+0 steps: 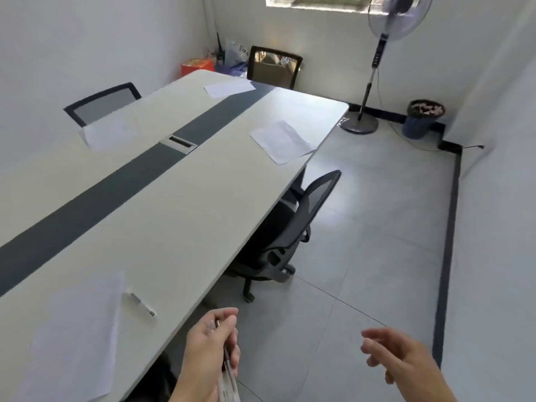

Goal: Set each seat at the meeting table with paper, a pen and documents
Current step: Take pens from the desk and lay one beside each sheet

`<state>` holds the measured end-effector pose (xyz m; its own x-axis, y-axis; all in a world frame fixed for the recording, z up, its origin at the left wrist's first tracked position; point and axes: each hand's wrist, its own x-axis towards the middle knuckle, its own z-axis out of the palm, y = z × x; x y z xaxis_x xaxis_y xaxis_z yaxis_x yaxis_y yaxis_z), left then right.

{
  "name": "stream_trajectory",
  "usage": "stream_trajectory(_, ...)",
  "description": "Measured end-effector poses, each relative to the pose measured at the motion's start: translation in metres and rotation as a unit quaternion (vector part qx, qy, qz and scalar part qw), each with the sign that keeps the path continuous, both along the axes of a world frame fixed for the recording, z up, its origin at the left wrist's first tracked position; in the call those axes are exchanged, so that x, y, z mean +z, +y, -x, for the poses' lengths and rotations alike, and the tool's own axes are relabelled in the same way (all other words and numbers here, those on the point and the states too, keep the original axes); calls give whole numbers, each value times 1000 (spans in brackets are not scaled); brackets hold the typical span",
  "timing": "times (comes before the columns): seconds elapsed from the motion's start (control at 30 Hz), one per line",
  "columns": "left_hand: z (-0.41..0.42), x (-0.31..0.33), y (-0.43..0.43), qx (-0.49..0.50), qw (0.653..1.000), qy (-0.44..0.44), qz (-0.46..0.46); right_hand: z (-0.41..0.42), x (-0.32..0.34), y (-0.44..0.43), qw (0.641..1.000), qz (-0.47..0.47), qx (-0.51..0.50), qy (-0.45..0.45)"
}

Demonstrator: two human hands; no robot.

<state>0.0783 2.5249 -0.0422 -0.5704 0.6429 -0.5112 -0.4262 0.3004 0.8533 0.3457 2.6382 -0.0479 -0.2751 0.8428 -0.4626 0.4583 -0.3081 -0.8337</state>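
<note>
from my head camera: my left hand (210,348) is closed around a bunch of pens (229,378), off the meeting table's (185,216) near edge. my right hand (403,361) hangs loose, fingers apart, holding nothing. a pen (141,305) lies just beside the nearest paper (78,338); three more sheets (280,141) sit at farther seats.

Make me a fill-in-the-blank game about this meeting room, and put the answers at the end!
1. The left hand is holding ____.
2. The right hand is holding ____.
3. A pen already lies on the table beside the nearest sheet of ____.
4. The tall thing standing on the floor by the bin is a ____.

Answers: pens; nothing; paper; fan
</note>
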Motion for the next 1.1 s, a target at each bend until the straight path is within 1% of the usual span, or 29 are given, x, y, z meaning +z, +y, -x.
stream_trajectory(0.17, -61, 5, 65, -64, 998, 6, 11, -67, 4, 42, 998, -7, -65, 3)
stream_trajectory(0.37, -87, 12, 153, -134, 990, 33, 26, -104, -4, 102, 990, 5, -140, 15)
stream_trajectory(0.6, -92, 4, 297, -169, 985, 23, 9, -112, -11, 208, 979, -3, -202, 15)
stream_trajectory(0.73, -86, 15, 386, -195, 981, 1, -6, -106, 8, 280, 976, -15, -218, 18)
stream_trajectory(0.9, -81, 27, 484, -229, 973, 20, -12, -100, 17, 358, 970, -30, -240, 28)
stream_trajectory(1.0, -82, 28, 533, -223, 974, 24, -15, -101, 12, 397, 971, -12, -237, 25)
stream_trajectory(1.1, -89, 18, 582, -204, 979, 16, 3, -109, 2, 451, 974, 8, -226, 27)
